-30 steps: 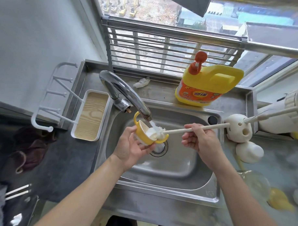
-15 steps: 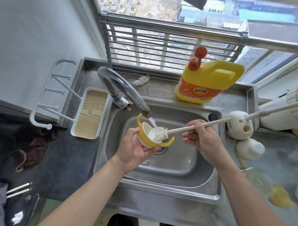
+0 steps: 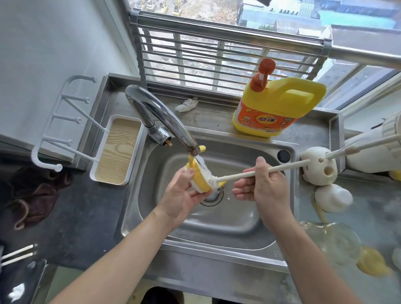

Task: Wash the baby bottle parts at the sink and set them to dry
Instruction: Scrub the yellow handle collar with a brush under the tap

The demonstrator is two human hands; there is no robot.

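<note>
Yellow collar [image 3: 200,180], a handled bottle part, sits at frame centre, just under the tap [image 3: 164,118] spout and above the drain. I judge this placement sends runoff straight into the sink [image 3: 226,223]. My left hand [image 3: 182,196] grasps the collar from below, fingers curled round it, with its opening turned toward the right of the frame to admit the brush [image 3: 262,171]. My right hand [image 3: 259,185] pinches the brush handle at mid-length, and the bristle head lies against the collar. A mid-handle grip should give scrubbing leverage.

Surface: stainless steel basin and surround. A detergent jug [image 3: 276,109] stands at upper right behind the basin, within reach. A white peg rack [image 3: 117,151] with a wood-grain tray lies left of the basin, the likely drying place. A white holder [image 3: 317,165] at right centre carries a second brush. Blurred glass and yellow items lie at lower right; I cannot identify them.

Room: a barred window [image 3: 221,57] spans the top, with a grey wall at upper left.
</note>
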